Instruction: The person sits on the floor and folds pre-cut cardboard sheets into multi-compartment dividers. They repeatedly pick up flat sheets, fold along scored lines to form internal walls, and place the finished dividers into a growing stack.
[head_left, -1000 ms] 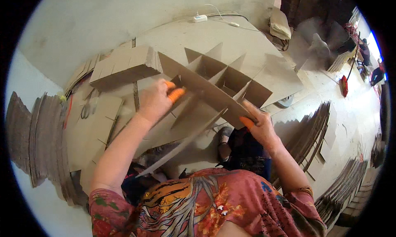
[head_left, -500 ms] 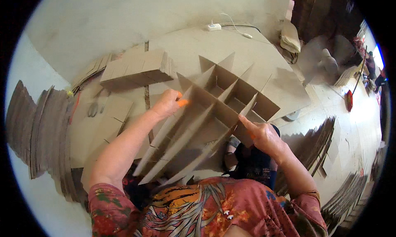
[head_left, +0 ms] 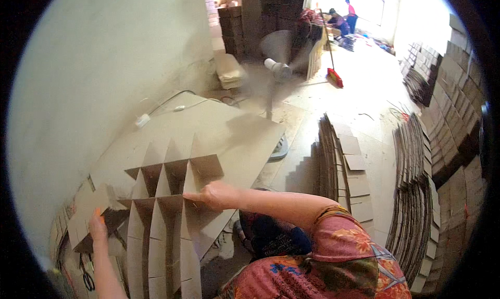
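Observation:
A cardboard divider grid (head_left: 172, 199) made of interlocked slotted strips stands in front of me, its long strips running toward my body. My right hand (head_left: 211, 195) is closed on it at a crossing on its right side, index finger stretched along the cross strip. Further left, my left hand (head_left: 97, 228) is at the end of a stack of cardboard strips (head_left: 83, 223), its fingers closed at the stack's edge. Orange covers show on its fingertips. How many strips it grips is hidden.
The grid rests over a large board (head_left: 234, 124). Scissors (head_left: 87, 281) lie near my left forearm. A fan (head_left: 276, 67) stands beyond the board. Tall rows of cardboard pieces (head_left: 414, 184) line the right floor. A red broom (head_left: 335, 78) and other people (head_left: 344, 23) are farther back.
My view has swung to the right. My left hand has left the grid and reached the stack of strips. My right hand stays on the grid.

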A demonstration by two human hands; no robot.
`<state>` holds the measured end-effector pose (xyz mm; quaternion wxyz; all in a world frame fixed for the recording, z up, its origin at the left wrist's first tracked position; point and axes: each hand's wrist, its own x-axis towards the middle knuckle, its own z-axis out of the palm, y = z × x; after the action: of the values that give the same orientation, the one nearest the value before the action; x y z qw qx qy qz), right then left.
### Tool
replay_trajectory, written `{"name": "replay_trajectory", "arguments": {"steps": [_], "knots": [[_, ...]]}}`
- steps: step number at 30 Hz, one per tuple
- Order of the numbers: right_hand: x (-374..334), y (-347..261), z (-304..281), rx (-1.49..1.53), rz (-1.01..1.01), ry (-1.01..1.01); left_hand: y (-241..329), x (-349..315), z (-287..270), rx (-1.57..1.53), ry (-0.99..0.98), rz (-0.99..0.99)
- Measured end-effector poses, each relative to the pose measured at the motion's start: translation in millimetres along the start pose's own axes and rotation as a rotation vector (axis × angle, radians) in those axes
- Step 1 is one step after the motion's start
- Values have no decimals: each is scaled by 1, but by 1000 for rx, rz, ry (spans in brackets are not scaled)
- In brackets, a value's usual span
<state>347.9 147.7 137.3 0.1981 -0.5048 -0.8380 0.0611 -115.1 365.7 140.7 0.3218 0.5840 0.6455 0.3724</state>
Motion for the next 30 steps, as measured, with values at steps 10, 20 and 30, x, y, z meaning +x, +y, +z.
{"name": "replay_trajectory", "arguments": {"steps": [10,20,30], "knots": [[-64,0,-61,126,147,637,126,-15,78,227,-178,557],[-6,-63,-69,1465,591,584,186,-213,121,296,-312,1446],[-53,-94,-81,531,261,594,133,-88,44,-246,-123,414]]}}
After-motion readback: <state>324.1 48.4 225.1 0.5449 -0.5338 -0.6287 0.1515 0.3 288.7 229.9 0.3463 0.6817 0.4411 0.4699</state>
